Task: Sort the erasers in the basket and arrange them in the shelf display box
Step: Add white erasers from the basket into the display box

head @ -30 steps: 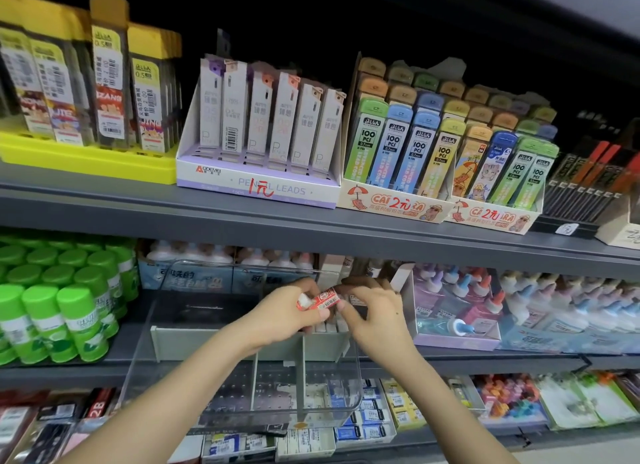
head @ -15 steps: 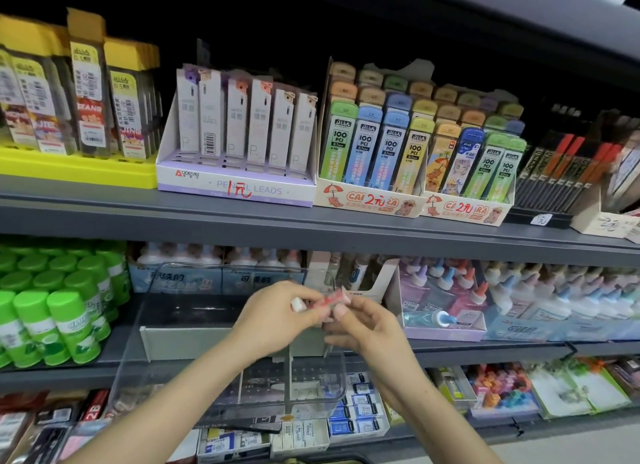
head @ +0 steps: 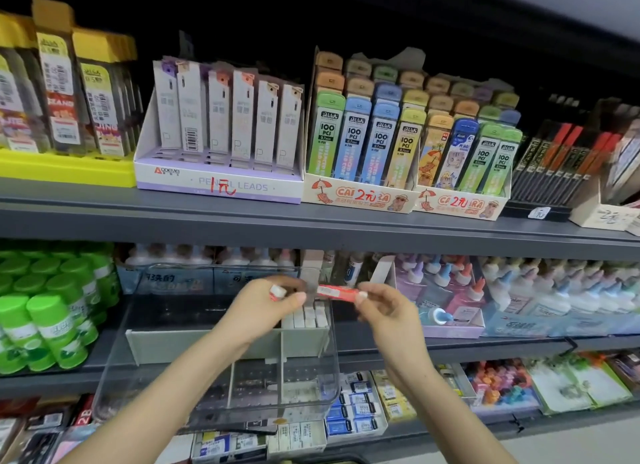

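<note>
My left hand (head: 258,301) and right hand (head: 384,304) each pinch an eraser (head: 336,292), so one might slip and fall past the clear box (head: 325,377).

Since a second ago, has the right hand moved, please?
Yes. The right hand has drawn rightward, off the clear display box toward the glue bottles, holding a red-wrapped eraser.

A stationery shop; grey shelves (head: 311,226) packed with price-marked pencil lead boxes (head: 221,186) and glue bottles (head: 52,325).
</note>
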Demonstrator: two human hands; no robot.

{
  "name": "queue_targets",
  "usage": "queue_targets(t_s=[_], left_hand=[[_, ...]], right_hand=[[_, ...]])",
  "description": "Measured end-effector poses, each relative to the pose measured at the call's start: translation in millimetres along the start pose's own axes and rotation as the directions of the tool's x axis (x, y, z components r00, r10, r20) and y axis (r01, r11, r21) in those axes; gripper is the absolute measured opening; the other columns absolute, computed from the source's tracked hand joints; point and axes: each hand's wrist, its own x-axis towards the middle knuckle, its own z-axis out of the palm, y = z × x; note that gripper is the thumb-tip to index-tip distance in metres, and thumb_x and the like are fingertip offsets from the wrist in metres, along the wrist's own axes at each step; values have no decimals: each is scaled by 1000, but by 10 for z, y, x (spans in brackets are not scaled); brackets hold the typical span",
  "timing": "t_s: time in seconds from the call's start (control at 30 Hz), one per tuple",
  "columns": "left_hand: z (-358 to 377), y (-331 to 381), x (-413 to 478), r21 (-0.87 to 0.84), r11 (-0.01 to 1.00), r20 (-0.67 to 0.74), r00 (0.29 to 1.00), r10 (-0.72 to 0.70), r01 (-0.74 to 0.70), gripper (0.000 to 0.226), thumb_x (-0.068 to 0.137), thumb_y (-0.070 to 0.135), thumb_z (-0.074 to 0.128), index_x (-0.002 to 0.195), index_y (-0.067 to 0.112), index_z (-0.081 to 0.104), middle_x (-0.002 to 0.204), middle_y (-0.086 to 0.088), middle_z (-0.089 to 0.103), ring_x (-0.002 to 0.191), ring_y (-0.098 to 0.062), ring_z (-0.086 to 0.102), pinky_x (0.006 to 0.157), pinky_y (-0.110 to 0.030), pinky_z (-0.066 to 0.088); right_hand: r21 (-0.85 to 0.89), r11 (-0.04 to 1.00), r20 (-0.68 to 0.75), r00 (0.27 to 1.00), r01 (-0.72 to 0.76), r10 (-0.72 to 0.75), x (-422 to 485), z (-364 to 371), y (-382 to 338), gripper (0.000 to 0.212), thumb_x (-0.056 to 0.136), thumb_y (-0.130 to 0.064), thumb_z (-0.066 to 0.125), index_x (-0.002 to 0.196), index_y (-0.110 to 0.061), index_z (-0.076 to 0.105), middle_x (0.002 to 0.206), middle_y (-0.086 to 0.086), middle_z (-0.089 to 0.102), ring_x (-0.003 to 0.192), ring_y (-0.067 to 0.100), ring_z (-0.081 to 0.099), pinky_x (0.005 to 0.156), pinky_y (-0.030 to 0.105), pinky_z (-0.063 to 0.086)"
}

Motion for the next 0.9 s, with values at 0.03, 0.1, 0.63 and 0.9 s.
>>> queue_targets(t_s=[0.03,0.1,0.63,0.9], left_hand=[[-56,-38,33,45,999,-46,999,8,-6,20,91,19,61,92,38,59,86,25,62,90,-1,61,66,-5,42],[-104,-115,89,169,985,-48,998,46,-37,26,92,19,57,95,45,54,100,24,62,99,-6,60,81,-17,47],[91,-242,310,521,831,246,967,70,-193,48,100,35,38,145,34,21,117,-4,63,77,-12,56,74,-22,36],[124,-305,328,638,753,176,982,63,-163,48,101,35,35,146,25,23,126,-17,57,124,-34,45,104,-38,31]], right_hand=[[-55,998,-20,999,29,-31,71,-27,-7,12,90,-11,61,93,-23,63,87,2,68,74,7,62,68,17,50],[-162,982,-13,995,92,-96,195,-27,-23,18,90,-11,60,88,-29,59,89,1,68,79,11,63,72,19,51],[-698,514,294,854,498,-429,509,316,-12,35,78,9,47,103,-1,70,109,16,63,109,30,56,93,8,27],[-689,416,324,766,593,-555,527,351,37,33,57,6,53,83,-2,73,86,14,68,79,33,68,72,30,53]])
